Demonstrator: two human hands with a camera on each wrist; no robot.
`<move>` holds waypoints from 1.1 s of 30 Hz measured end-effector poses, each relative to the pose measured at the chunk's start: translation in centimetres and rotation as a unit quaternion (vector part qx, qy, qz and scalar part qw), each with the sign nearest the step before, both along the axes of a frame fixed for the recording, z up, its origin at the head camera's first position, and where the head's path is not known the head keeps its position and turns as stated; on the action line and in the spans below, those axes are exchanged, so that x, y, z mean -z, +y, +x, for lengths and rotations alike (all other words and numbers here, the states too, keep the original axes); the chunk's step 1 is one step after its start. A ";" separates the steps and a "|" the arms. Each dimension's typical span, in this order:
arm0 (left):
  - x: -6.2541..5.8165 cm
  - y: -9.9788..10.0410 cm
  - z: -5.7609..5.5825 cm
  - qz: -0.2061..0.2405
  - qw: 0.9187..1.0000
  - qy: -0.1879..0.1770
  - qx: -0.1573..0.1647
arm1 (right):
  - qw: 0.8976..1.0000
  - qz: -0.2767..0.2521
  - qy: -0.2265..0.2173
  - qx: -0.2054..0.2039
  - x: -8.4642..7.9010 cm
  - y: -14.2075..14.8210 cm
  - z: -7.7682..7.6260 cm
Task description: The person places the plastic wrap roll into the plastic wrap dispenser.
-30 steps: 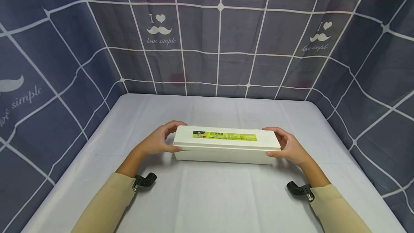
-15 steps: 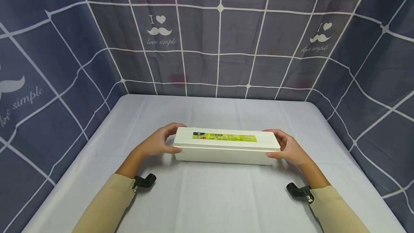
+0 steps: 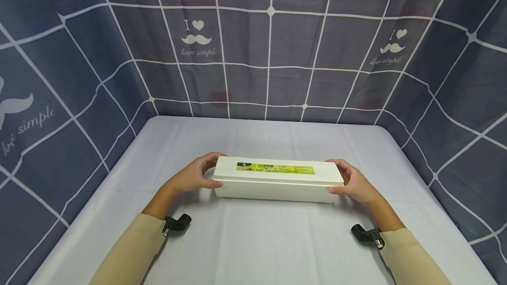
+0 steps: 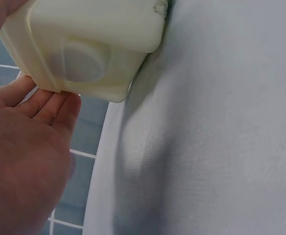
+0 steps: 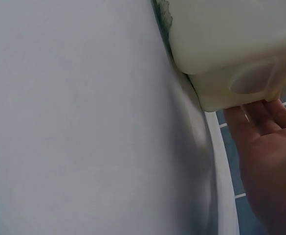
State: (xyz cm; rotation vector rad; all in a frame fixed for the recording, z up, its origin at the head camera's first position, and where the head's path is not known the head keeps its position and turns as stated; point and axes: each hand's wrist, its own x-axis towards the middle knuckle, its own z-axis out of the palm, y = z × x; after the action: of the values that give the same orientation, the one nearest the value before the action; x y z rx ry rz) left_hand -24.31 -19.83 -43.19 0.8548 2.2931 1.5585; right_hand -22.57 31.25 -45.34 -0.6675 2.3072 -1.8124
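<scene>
In the head view a long off-white plastic cling film box [image 3: 273, 191], its lid on, lies crosswise on the white-covered table. A yellow-green label [image 3: 275, 168] with Chinese print runs along the lid. My left hand [image 3: 192, 176] grips the left end, thumb on the front face and fingers behind. At the other end my right hand [image 3: 355, 183] holds it the same way. The left wrist view shows a round recess [image 4: 84, 61] in the end wall, with the left fingertips [image 4: 69, 104] at the far side. A similar recess [image 5: 253, 77] appears in the right wrist view.
A white cloth [image 3: 265, 241] covers the table and has faint creases. Dark blue-grey checked curtains [image 3: 245, 34] hang behind it and along both sides. Black camera mounts [image 3: 178, 222] stick out from the beige sleeves at the wrists.
Both hands have come down slightly with the lid, which now sits closer on the box body. The box body stays in place, and the head view has shifted a little.
</scene>
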 end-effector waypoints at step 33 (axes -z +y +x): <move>0.7 -0.2 0.4 0.010 1.000 -0.018 0.013 | 0.996 0.021 -0.035 -0.075 0.4 1.1 -0.3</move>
State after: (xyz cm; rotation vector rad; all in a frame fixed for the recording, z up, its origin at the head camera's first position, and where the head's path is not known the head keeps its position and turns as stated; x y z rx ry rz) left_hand -23.93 -20.04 -43.86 0.8504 2.2356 1.5756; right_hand -22.88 32.33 -45.76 -0.7379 2.1816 -1.6900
